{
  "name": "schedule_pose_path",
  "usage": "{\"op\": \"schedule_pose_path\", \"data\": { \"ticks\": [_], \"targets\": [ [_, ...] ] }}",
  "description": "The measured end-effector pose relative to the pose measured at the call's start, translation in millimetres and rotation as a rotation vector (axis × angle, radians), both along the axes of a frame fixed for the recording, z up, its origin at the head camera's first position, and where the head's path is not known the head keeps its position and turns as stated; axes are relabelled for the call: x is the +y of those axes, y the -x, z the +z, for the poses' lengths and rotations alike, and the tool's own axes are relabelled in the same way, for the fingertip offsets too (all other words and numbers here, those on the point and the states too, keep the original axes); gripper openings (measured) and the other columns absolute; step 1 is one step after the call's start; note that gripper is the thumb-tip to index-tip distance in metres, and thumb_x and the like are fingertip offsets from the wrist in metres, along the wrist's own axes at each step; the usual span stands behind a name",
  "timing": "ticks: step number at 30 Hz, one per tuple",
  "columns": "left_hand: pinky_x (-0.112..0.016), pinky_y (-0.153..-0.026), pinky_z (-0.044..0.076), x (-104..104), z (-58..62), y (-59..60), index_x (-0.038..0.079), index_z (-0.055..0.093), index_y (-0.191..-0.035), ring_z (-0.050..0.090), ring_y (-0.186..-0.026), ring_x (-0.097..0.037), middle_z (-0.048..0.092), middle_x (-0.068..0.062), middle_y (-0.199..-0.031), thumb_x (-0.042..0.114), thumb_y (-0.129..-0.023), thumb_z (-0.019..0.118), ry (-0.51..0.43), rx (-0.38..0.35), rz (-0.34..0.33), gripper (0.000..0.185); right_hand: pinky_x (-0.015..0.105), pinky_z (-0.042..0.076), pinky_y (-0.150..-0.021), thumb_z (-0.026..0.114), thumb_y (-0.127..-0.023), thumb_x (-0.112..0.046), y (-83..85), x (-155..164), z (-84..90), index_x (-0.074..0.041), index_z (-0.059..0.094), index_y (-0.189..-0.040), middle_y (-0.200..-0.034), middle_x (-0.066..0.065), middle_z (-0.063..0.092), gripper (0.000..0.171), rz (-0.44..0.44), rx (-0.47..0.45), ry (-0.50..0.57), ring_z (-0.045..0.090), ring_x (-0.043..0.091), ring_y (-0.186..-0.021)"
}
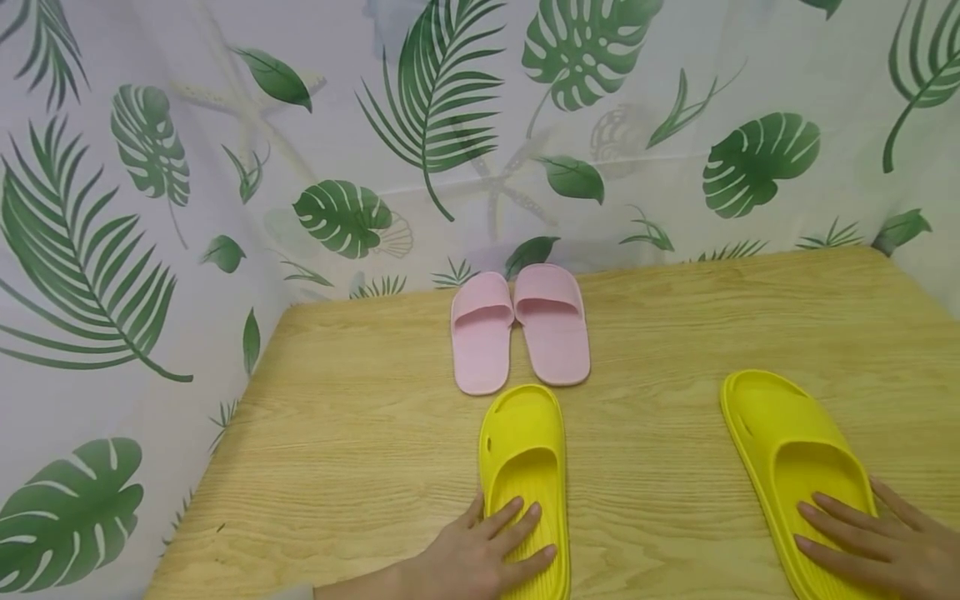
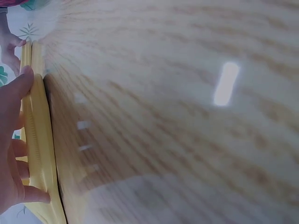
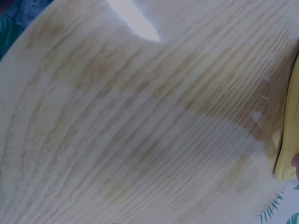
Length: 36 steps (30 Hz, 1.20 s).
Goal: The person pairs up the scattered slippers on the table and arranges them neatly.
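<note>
Two yellow slippers lie on the wooden table in the head view. My left hand (image 1: 480,554) rests on the left yellow slipper (image 1: 521,421), its fingers spread over the footbed and one at the left edge. In the left wrist view, the thumb (image 2: 24,84) touches that slipper's side. My right hand (image 1: 892,546) lies on the right yellow slipper (image 1: 787,417), fingers extended across the footbed with one along the right edge. The right wrist view shows only the slipper's edge (image 3: 290,126) and a fingertip. Both heels are hidden below the head view.
A pair of pink slippers, a left one (image 1: 482,358) and a right one (image 1: 558,346), sits side by side near the table's back edge, toes toward the wall. Leaf-patterned cloth (image 1: 465,192) covers the back and left sides. The wooden table (image 1: 645,467) extends between the yellow slippers.
</note>
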<state>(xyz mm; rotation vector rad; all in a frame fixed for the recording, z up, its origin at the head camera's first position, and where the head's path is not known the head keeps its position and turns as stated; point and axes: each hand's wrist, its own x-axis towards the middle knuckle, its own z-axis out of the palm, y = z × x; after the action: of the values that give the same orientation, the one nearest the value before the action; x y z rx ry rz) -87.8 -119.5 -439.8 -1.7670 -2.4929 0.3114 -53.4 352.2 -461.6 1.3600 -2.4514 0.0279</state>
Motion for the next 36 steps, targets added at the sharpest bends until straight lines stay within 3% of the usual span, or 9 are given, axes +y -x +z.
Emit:
{"op": "schedule_pose_path", "data": {
  "ticks": [3,17,27,36],
  "targets": [
    [-0.054,-0.087,0.049,0.1,0.0,-0.7,0.022,0.043,-0.144,0.046,-0.128,-0.034,0.042,-0.018,-0.144,0.059,-0.093,0.043,-0.011,-0.045,-0.006,0.063,0.037,-0.016,-0.114,0.051,-0.08,-0.07,-0.7,0.4,-2.4,-0.03,0.034,-0.147,-0.159,-0.009,0.009,0.08,0.009,-0.005,0.02,0.001,0.005,-0.145],
    [-0.057,-0.087,0.048,-0.3,2.1,-1.4,0.025,0.045,-0.142,0.048,-0.127,-0.033,0.044,-0.018,-0.143,0.055,-0.095,0.042,-0.016,-0.022,-0.032,0.056,0.037,-0.015,-0.114,0.049,-0.084,-0.068,2.5,1.5,-6.2,-0.026,0.039,-0.145,-0.159,-0.005,0.013,0.075,0.053,-0.003,0.054,0.004,0.008,-0.146],
    [-0.059,-0.085,0.047,1.8,-2.1,-0.7,0.023,0.047,-0.141,0.05,-0.125,-0.033,0.044,-0.02,-0.142,0.052,-0.095,0.046,-0.066,-0.045,-0.072,0.055,0.037,-0.015,-0.114,0.05,-0.083,-0.068,2.2,1.6,-7.7,-0.027,0.041,-0.144,-0.159,-0.006,0.014,0.074,0.038,-0.007,0.071,0.005,0.006,-0.145],
    [-0.059,-0.084,0.048,5.1,-2.1,-0.5,0.022,0.048,-0.14,0.05,-0.124,-0.033,0.045,-0.02,-0.141,0.052,-0.094,0.047,-0.078,-0.023,-0.099,0.055,0.034,-0.015,-0.114,0.055,-0.079,-0.069,4.0,-0.2,-6.2,-0.029,0.041,-0.144,-0.158,-0.01,0.013,0.078,0.014,-0.023,0.076,0.003,0.003,-0.145]
  ]
}}
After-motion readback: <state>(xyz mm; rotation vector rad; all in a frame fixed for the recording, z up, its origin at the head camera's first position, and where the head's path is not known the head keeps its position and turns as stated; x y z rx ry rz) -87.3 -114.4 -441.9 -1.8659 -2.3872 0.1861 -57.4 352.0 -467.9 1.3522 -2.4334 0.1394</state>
